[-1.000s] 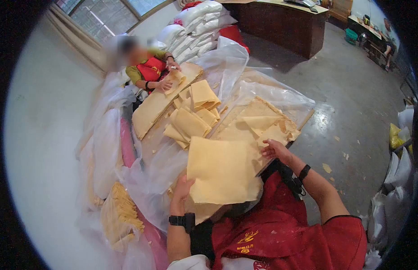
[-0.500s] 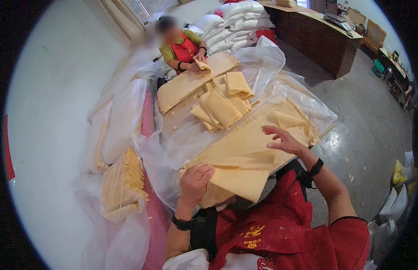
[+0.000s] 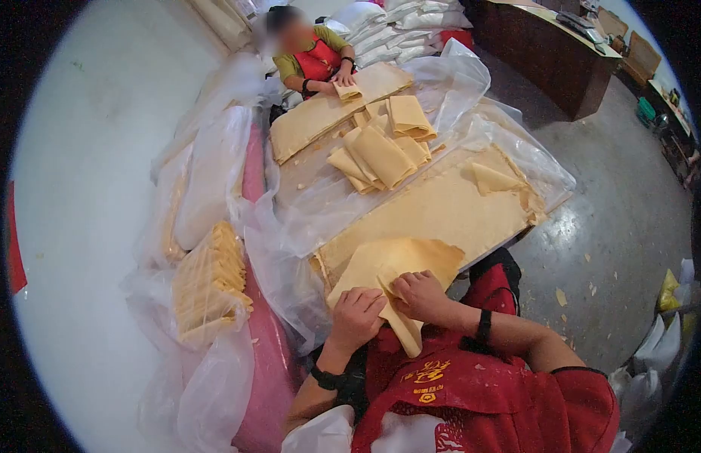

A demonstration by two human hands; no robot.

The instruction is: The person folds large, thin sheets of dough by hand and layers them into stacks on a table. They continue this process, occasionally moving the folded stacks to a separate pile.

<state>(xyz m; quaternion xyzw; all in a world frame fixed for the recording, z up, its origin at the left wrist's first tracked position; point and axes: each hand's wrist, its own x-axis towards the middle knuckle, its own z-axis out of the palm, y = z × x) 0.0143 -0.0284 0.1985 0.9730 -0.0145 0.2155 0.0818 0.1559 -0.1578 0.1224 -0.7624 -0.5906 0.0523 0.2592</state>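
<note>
A thin, pale-yellow sheet (image 3: pixel 407 260), which looks like tofu skin, lies at the near edge of a flat stack of similar sheets (image 3: pixel 441 208). Its near part is folded and hangs as a narrow flap in front of my red apron. My left hand (image 3: pixel 358 315) grips the sheet's near left part with curled fingers. Close beside it, my right hand (image 3: pixel 420 296) is closed on the sheet at the fold. Beyond the stack, several folded bundles (image 3: pixel 384 155) lie piled on the work surface.
Across the table a person in a red apron (image 3: pixel 318 59) presses a folded sheet on another stack (image 3: pixel 290 140). Clear plastic film (image 3: pixel 290 249) surrounds the work area. At left sits a plastic-covered pile of folded sheets (image 3: pixel 211 283). White sacks (image 3: pixel 411 26) stand behind.
My right hand has come down and left from above the stack to take hold of the sheet beside my left hand. The sheet has been drawn toward me and folded. The view has shifted slightly.
</note>
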